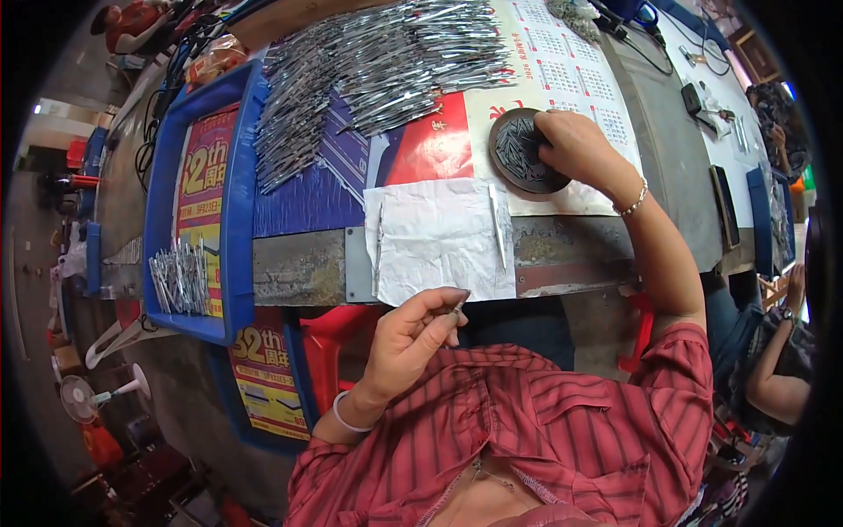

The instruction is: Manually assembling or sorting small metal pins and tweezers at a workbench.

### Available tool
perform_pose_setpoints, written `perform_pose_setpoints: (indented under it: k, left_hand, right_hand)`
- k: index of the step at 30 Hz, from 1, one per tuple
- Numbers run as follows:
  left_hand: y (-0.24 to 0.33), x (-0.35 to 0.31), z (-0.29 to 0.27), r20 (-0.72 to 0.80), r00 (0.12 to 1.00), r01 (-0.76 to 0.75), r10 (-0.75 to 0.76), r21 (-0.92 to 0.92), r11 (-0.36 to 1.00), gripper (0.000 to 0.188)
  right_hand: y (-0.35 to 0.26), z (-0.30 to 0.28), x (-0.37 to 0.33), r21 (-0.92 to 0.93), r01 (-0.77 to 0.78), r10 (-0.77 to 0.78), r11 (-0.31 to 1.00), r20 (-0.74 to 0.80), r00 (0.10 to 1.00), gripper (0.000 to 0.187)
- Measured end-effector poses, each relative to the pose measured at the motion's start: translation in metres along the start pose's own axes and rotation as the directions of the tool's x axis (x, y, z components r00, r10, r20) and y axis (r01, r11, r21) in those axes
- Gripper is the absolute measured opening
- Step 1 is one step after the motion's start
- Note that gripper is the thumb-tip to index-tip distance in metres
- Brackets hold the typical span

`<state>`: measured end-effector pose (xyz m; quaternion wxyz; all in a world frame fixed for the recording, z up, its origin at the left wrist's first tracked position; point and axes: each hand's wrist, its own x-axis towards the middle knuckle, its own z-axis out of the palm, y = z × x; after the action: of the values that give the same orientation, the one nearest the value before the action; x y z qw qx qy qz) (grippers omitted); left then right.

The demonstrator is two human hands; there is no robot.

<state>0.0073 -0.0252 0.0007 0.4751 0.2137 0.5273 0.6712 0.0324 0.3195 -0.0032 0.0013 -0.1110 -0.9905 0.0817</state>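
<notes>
My right hand (pixel 581 151) reaches into a round dark dish (pixel 525 183) of small, thin dark metal pieces (pixel 520 149). Its fingers are bent together, with their tips hidden among the pieces. Close to my body, my left hand (pixel 413 342) is closed in a pinch just off the table's front edge. Something small and dark shows at its fingertips, too small to name. Between the hands and the table's back lies a creased white sheet (pixel 437 233). One slender silver metal piece (pixel 498 230) rests along its right side, and another thin piece (pixel 380 239) along its left.
A big heap of slender silver metal pieces (pixel 378 66) covers the table's back. At left, a blue tray (pixel 238 202) holds a smaller bunch (pixel 180 277). A red stool (pixel 338 338) stands below the edge. Another person's arm (pixel 777 378) is at far right.
</notes>
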Motion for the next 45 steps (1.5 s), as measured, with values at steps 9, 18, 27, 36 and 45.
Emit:
perform_pose_setpoints:
  k: [9,18,27,36,45]
  left_hand:
    - [-0.004,0.005,0.000,0.006,0.999,-0.045,0.045,0.029,0.999,0.027]
    - [-0.003,0.010,0.001,0.043,0.998,-0.045,0.047,-0.045,0.998,0.026]
    - [-0.002,0.014,0.005,0.048,0.999,0.006,-0.002,-0.084,0.996,0.025]
    - [-0.011,0.020,0.007,-0.062,0.995,-0.076,0.084,0.119,0.990,0.014]
    - [-0.011,0.015,0.004,-0.049,0.992,-0.100,0.112,0.201,0.975,0.013]
  right_hand:
    - [-0.004,-0.018,0.001,0.152,-0.010,-0.004,0.988,0.090,0.996,0.015]
    - [0.005,-0.012,-0.016,0.818,-0.142,0.158,0.558,0.063,0.985,0.014]
    - [-0.004,-0.007,-0.032,0.884,-0.101,0.204,0.457,0.006,0.979,0.027]
    - [-0.116,-0.008,-0.095,0.974,-0.177,0.087,-0.143,0.190,0.978,0.012]
    - [-0.140,0.010,-0.102,0.931,-0.143,0.036,-0.337,0.164,0.986,0.014]
